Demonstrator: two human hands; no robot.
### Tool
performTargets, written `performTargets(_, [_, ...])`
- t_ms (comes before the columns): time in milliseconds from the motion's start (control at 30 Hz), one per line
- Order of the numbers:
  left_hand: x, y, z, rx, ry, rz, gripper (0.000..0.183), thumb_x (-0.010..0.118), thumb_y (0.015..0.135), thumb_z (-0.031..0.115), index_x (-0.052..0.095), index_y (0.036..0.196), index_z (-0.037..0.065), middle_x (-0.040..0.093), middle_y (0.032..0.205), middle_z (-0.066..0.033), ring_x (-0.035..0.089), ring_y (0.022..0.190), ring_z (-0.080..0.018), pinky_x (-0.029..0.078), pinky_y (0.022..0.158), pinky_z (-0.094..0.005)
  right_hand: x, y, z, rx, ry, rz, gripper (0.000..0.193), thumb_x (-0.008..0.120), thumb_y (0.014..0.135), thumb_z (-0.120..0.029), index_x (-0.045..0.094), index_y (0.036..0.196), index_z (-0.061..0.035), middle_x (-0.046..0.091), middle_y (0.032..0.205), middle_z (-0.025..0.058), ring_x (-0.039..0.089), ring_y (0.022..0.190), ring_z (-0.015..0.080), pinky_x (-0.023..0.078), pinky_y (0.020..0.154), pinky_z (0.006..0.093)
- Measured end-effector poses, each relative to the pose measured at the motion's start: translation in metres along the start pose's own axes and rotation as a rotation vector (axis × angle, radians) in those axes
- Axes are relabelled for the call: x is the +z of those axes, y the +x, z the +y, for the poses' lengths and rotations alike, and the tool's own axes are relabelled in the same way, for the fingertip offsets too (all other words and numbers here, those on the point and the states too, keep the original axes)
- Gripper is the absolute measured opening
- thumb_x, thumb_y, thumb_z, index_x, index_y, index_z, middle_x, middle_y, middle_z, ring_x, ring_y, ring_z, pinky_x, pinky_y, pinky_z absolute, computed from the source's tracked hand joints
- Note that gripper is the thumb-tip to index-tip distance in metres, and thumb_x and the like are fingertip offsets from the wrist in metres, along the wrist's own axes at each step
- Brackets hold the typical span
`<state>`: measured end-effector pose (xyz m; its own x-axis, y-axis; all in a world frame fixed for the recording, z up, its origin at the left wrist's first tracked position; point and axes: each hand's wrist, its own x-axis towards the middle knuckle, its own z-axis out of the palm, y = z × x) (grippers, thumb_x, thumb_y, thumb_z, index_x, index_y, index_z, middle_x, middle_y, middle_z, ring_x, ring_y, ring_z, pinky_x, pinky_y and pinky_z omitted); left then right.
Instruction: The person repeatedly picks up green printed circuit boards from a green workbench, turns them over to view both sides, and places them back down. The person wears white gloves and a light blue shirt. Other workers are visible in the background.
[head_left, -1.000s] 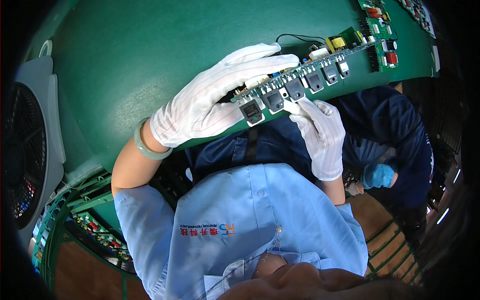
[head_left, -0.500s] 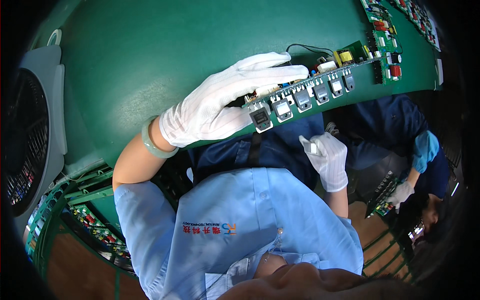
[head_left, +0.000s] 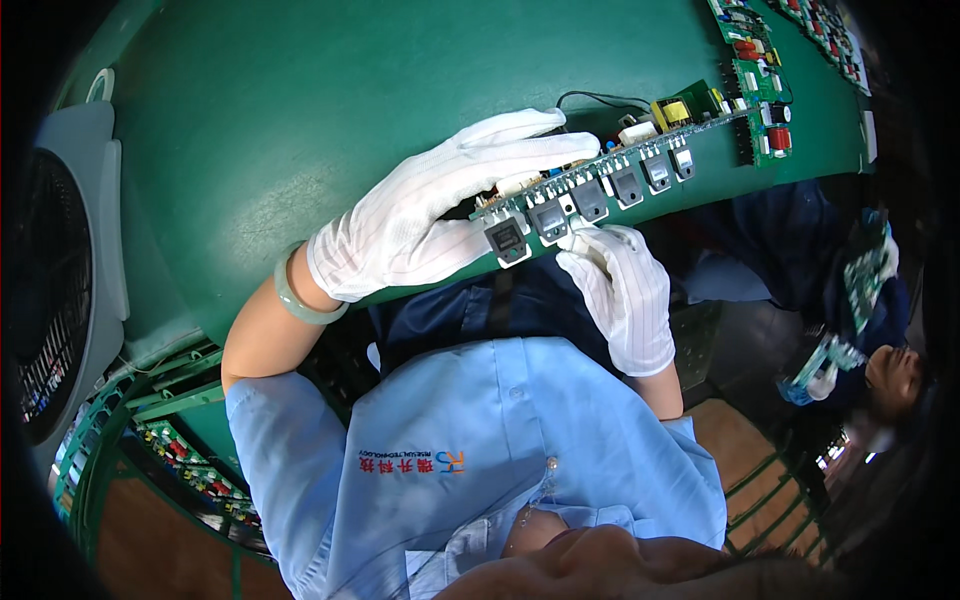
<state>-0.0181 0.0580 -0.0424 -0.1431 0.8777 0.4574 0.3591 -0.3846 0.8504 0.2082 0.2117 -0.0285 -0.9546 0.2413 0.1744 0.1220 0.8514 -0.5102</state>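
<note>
My left hand point(head_left: 410, 225), in a white striped glove, grips the near-left end of a long green circuit board point(head_left: 620, 155), thumb below and fingers over its parts. The board stands tilted at the table's front edge. Black flat transistors point(head_left: 590, 200) hang in a row along its near edge, some with white pads behind them. My right hand point(head_left: 620, 290), gloved too, has thumb and forefinger pinched right at the underside of the transistors, near the second and third from the left. What lies between those fingertips is too small to make out.
On the green table point(head_left: 330, 80) more circuit boards point(head_left: 765, 90) lie at the far right. A grey fan point(head_left: 75, 230) stands at left. Boards fill a green rack point(head_left: 190, 460) at lower left. A co-worker point(head_left: 880, 330) at right handles boards.
My right hand has moved up and left from below the board to its transistors. My left hand and the board have shifted slightly left. The co-worker's hands and boards have moved.
</note>
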Motion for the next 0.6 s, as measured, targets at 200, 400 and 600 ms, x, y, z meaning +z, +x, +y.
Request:
performTargets(200, [0.0, 0.001, 0.002, -0.025, 0.012, 0.0, 0.055, 0.064, 0.094, 0.019, 0.05, 0.142, -0.005, 0.053, 0.146, -0.0201, 0.044, 0.14, -0.0416, 0.032, 0.117, -0.0501, 0.002, 0.002, -0.003, 0.049, 0.046, 0.008, 0.032, 0.078, 0.083, -0.011, 0.067, 0.113, -0.002, 0.068, 0.092, 0.0116, 0.068, 0.081, 0.0286, 0.056, 0.067, 0.0364])
performTargets(400, [-0.002, -0.002, -0.002, -0.03, 0.013, -0.016, 0.059, 0.061, 0.097, 0.033, 0.051, 0.142, -0.004, 0.053, 0.146, -0.0209, 0.044, 0.14, -0.0417, 0.031, 0.117, -0.0511, -0.001, 0.006, -0.008, 0.109, 0.102, 0.047, 0.028, 0.074, 0.086, -0.008, 0.068, 0.112, -0.0011, 0.07, 0.091, 0.0112, 0.068, 0.079, 0.0275, 0.056, 0.066, 0.0355])
performTargets(600, [-0.012, 0.002, 0.005, -0.084, -0.188, 0.061, 0.055, 0.058, 0.098, 0.034, 0.055, 0.138, -0.003, 0.059, 0.14, -0.0173, 0.05, 0.135, -0.0374, 0.036, 0.115, -0.0466, -0.005, -0.012, 0.005, 0.092, 0.126, 0.061, 0.028, 0.076, 0.085, -0.008, 0.068, 0.11, 0.0003, 0.074, 0.1, 0.0133, 0.07, 0.08, 0.0272, 0.056, 0.068, 0.0347])
